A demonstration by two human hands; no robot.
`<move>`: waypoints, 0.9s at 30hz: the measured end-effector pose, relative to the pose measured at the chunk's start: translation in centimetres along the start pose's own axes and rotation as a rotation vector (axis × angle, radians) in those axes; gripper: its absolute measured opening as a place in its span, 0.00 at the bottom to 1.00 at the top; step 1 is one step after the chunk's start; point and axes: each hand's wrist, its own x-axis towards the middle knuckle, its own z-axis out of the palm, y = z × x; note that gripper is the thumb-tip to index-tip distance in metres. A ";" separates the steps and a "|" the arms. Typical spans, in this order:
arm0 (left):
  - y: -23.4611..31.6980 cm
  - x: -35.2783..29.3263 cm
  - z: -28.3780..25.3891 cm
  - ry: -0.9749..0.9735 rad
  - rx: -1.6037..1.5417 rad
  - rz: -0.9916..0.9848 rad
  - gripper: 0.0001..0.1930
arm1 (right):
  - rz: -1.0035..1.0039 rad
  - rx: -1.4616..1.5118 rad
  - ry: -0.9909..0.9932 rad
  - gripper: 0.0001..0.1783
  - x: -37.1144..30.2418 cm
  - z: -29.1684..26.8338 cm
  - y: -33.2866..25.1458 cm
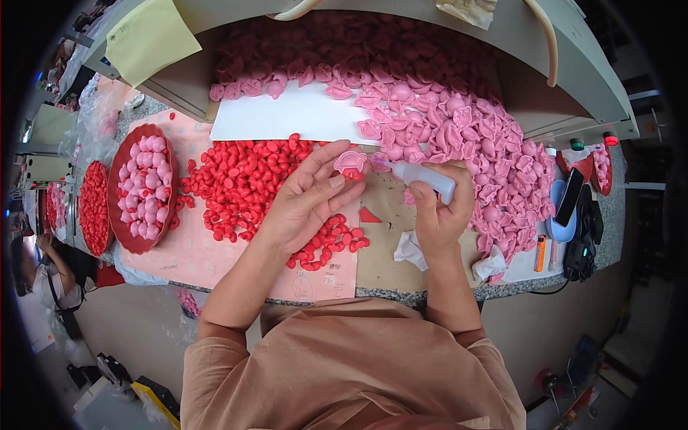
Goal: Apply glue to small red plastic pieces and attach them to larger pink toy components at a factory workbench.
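Over the middle of the table, my left hand [304,197] pinches a small pink plastic piece [350,162] with a ruffled rim; a red bit [352,174] shows at its lower edge. In my right hand [443,218] is a translucent squeeze bottle [428,179], tilted so that its thin nozzle points left at the pink piece. Another pink part lies close to the nozzle, and I cannot tell if the two touch. Small glossy red pieces [247,183] are heaped beside my left hand. A large pile of pink ruffled pieces [494,172] spreads beyond my right hand.
At the left stand a red scalloped tray [147,242] of pink pieces and another tray of red ones. Crumpled tissues [410,251] lie near my right wrist. A phone [570,197], an orange tube [540,253] and black cables are at the right. A grey housing [580,79] arches over the back.
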 end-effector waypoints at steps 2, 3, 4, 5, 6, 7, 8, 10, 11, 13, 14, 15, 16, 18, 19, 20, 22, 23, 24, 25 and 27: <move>0.0 -0.1 -0.1 0.010 0.011 -0.007 0.23 | 0.004 -0.010 0.000 0.19 0.0 0.1 -0.1; 0.0 0.0 -0.1 0.010 0.011 -0.007 0.23 | -0.008 0.003 -0.002 0.19 0.0 0.1 -0.1; 0.0 0.0 0.0 0.006 0.015 -0.002 0.23 | -0.021 0.015 -0.003 0.19 0.0 0.1 -0.2; 0.0 0.0 0.0 0.003 0.019 0.002 0.23 | -0.020 0.015 -0.004 0.19 0.0 0.1 -0.2; 0.0 0.0 0.0 0.004 0.019 0.002 0.23 | -0.012 -0.006 -0.002 0.19 0.0 0.1 -0.2; 0.1 0.0 0.1 0.003 0.019 0.001 0.23 | -0.003 -0.027 0.000 0.19 0.0 0.1 -0.2; 0.1 0.0 0.1 0.003 0.019 0.001 0.23 | -0.003 -0.027 0.000 0.19 0.0 0.1 -0.2; 0.2 0.0 0.2 0.003 0.021 0.007 0.23 | -0.015 -0.023 -0.001 0.19 0.0 0.1 -0.3; 0.2 0.0 0.2 0.001 0.022 0.012 0.23 | -0.014 -0.024 -0.001 0.19 0.0 0.1 -0.2; 0.1 0.1 0.1 0.009 0.020 0.010 0.23 | -0.006 -0.019 0.001 0.20 -0.1 0.0 -0.1; 0.1 0.0 0.1 0.019 0.019 0.010 0.23 | -0.006 -0.018 0.000 0.20 -0.1 0.1 -0.1; 0.1 0.0 0.1 0.020 0.019 0.010 0.23 | -0.005 -0.015 -0.003 0.20 0.0 0.1 -0.2; 0.1 -0.1 0.1 0.015 0.019 0.009 0.23 | -0.004 -0.012 -0.007 0.20 0.0 0.1 -0.2; 0.1 -0.1 0.1 0.009 0.019 0.006 0.23 | 0.002 -0.015 -0.004 0.20 -0.1 0.1 -0.2; 0.0 -0.1 0.1 0.011 0.022 0.011 0.23 | 0.008 -0.017 -0.002 0.20 -0.2 0.1 -0.2; 0.0 -0.1 0.1 0.014 0.024 0.015 0.23 | 0.008 -0.017 -0.003 0.20 -0.2 0.1 -0.2; 0.0 0.0 0.1 0.013 0.027 0.021 0.23 | 0.008 0.016 -0.025 0.20 -0.3 0.1 0.0; 0.0 0.0 0.2 0.011 0.032 0.027 0.22 | 0.008 0.016 -0.025 0.20 -0.4 0.1 0.0; 0.0 0.0 0.1 0.011 0.032 0.027 0.22 | 0.023 0.029 -0.028 0.20 -0.5 0.1 0.1; 0.0 0.0 0.1 0.016 0.040 0.029 0.22 | 0.038 0.042 -0.031 0.20 -0.6 0.2 0.1; 0.0 0.0 0.1 0.022 0.048 0.030 0.22 | 0.004 0.034 -0.062 0.18 -0.4 0.1 0.1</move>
